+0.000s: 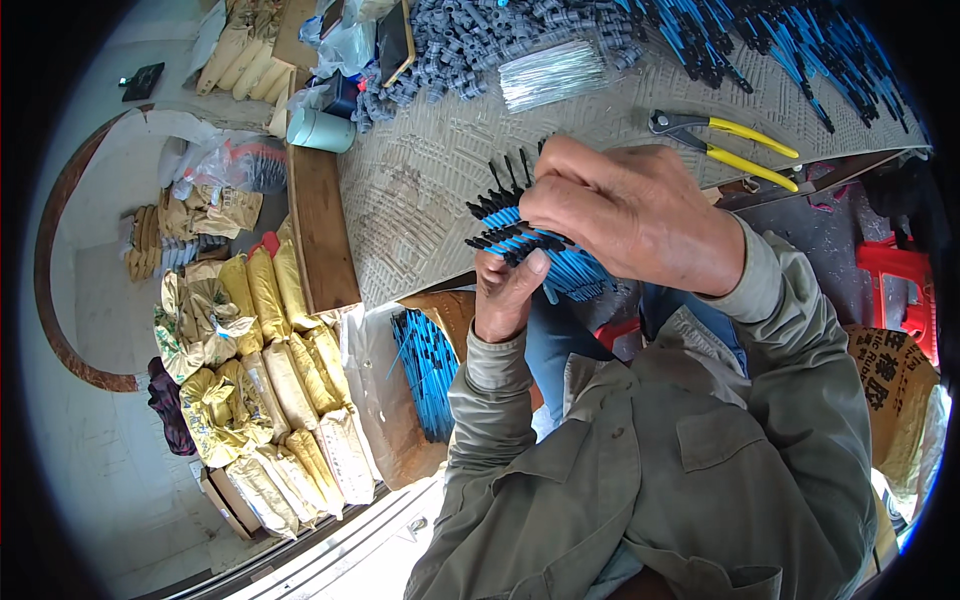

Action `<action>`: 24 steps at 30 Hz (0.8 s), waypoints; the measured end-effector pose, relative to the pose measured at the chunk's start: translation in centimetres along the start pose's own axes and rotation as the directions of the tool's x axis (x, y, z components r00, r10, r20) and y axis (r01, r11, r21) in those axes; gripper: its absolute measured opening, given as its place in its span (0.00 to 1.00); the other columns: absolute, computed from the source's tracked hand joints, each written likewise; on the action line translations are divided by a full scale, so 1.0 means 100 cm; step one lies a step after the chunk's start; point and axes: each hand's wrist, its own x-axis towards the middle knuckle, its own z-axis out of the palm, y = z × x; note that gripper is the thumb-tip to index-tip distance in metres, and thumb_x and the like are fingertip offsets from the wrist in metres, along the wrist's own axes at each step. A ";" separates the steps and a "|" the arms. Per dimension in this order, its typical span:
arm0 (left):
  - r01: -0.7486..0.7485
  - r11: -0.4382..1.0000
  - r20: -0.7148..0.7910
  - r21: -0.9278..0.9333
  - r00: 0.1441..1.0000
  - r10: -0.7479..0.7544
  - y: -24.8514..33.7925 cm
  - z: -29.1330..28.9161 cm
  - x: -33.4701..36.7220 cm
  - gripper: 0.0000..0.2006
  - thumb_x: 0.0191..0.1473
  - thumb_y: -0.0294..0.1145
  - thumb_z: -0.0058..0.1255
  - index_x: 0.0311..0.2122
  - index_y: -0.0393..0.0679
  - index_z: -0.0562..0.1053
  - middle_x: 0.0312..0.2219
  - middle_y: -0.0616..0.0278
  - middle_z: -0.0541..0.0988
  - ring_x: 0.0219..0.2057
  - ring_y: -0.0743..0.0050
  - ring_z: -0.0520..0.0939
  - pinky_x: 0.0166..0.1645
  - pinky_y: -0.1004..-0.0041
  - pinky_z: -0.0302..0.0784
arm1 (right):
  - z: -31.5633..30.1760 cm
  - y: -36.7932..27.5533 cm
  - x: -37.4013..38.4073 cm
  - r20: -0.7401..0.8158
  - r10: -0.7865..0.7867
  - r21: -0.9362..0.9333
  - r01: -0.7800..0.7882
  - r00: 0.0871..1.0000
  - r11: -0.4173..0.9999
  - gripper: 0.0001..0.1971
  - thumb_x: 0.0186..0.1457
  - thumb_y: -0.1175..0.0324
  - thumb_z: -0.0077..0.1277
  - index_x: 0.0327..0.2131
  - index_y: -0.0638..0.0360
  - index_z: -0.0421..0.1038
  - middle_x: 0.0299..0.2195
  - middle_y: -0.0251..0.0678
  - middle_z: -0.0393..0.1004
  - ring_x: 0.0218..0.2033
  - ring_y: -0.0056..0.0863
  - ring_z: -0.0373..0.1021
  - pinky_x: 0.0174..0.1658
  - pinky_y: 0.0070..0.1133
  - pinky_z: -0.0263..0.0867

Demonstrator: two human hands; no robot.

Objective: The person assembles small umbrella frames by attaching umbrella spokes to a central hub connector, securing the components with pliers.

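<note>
Both hands closed on one bundle [520, 232] of blue, black-tipped rods at frame centre: left hand [508, 295] beneath, right hand [630, 215] over it, hiding most rods. One yellow-handled pliers [725, 140] upper right; grey connectors [470, 45] heaped above.

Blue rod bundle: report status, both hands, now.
Left hand grips blue rod bundle from below. Right hand clamped over its black tips. Yellow-handled pliers lie apart on table.

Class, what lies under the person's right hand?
Under the right hand, a bundle of blue rods with black tips, gripped by the left hand. The bundle's middle is covered.
</note>
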 end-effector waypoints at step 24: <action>0.057 0.987 0.102 0.153 0.992 -0.073 -0.006 -0.016 -0.001 0.15 0.50 0.35 0.55 0.40 0.38 0.74 0.19 0.78 0.70 0.19 0.93 0.60 0.23 0.86 0.52 | -0.004 -0.001 -0.003 0.023 -0.003 0.120 0.001 1.000 0.993 0.09 0.45 0.77 0.53 0.33 0.59 0.68 0.27 0.35 0.65 0.21 0.27 0.68 0.21 0.22 0.62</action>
